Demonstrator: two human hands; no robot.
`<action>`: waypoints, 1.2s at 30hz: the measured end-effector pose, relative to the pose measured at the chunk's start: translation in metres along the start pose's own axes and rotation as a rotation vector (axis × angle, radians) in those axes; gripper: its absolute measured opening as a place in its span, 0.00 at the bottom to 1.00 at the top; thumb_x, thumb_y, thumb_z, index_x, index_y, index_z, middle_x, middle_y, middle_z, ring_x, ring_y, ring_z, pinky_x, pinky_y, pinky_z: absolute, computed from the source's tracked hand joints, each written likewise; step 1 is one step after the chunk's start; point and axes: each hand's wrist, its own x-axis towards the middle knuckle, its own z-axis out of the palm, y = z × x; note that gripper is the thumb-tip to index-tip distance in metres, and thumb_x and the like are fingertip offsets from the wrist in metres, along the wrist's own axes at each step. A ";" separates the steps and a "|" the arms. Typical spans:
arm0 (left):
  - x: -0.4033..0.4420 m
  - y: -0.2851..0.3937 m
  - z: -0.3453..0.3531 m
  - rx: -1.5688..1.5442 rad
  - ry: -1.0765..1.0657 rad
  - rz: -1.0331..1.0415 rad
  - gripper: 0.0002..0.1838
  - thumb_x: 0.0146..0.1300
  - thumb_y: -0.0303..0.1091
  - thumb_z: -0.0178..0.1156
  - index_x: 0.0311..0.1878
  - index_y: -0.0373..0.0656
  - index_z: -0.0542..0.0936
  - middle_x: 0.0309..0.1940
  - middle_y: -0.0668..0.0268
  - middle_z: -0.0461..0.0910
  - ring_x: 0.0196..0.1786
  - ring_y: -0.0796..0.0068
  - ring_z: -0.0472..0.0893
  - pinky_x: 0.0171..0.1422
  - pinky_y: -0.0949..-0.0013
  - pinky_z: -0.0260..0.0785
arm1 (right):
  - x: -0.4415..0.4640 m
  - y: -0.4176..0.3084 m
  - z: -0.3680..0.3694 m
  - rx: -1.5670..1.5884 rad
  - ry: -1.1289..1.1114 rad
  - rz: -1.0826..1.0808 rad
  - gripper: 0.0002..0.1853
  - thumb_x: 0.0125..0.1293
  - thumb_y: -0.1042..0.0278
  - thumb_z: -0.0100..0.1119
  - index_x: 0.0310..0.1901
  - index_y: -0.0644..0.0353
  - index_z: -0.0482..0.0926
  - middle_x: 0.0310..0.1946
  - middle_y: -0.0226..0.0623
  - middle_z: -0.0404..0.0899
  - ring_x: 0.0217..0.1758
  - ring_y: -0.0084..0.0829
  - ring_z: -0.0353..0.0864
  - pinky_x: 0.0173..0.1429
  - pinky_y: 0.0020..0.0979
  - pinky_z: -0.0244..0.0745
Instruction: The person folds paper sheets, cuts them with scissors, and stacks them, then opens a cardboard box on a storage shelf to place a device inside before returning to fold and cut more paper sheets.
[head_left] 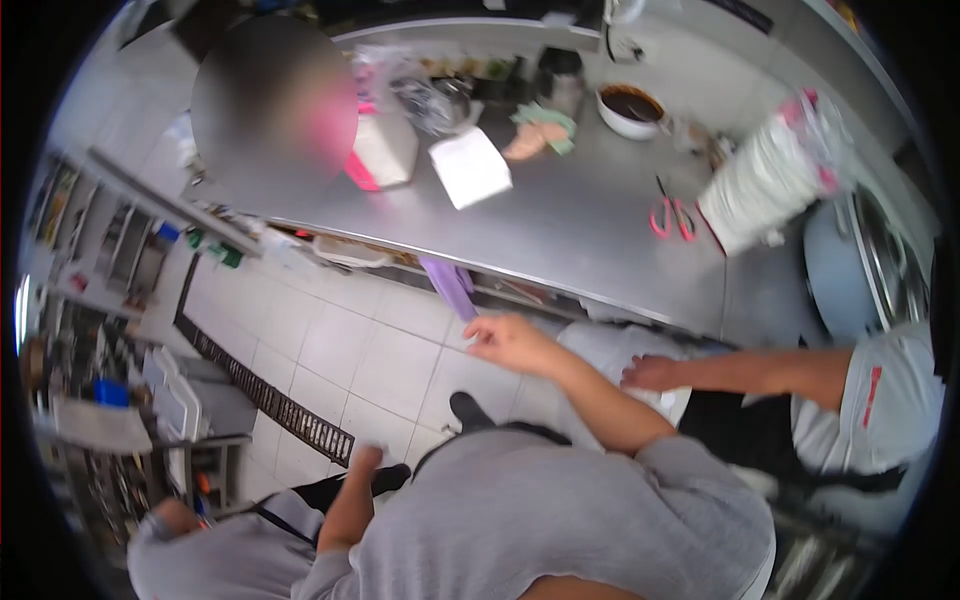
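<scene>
Head view: my right hand [515, 343], centre frame, looks released beside purple cloth [452, 286]; my left hand [369, 457], lower left, I can't tell.

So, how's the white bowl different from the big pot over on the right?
The white bowl is much smaller than the bluish-grey pot. The bowl is open, showing dark brown liquid; the pot looks covered by a shiny metal lid, so its contents can't be seen. Both are round.

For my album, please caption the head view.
Right hand near a steel counter bearing scissors and a white bowl.
</scene>
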 end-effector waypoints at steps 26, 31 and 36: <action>0.212 0.132 -0.581 0.164 0.844 0.633 0.36 0.55 0.52 0.63 0.68 0.56 0.67 0.71 0.60 0.55 0.77 0.54 0.46 0.74 0.33 0.31 | 0.227 0.039 -0.217 -0.035 0.602 -0.182 0.16 0.63 0.60 0.61 0.52 0.52 0.81 0.61 0.41 0.72 0.67 0.42 0.66 0.69 0.41 0.59; 0.188 0.129 -0.607 0.097 0.859 0.761 0.29 0.51 0.44 0.67 0.58 0.51 0.75 0.58 0.64 0.68 0.69 0.57 0.59 0.74 0.34 0.36 | 0.183 -0.016 -0.205 -0.263 0.548 -0.410 0.17 0.60 0.58 0.64 0.50 0.51 0.83 0.62 0.39 0.70 0.69 0.45 0.63 0.69 0.44 0.58; 0.200 0.132 -0.615 -0.016 0.680 0.891 0.26 0.49 0.40 0.68 0.53 0.46 0.78 0.53 0.61 0.72 0.63 0.56 0.65 0.72 0.40 0.45 | 0.165 -0.021 -0.192 -0.536 0.573 -0.375 0.15 0.60 0.59 0.64 0.48 0.51 0.83 0.63 0.41 0.70 0.69 0.48 0.60 0.69 0.46 0.58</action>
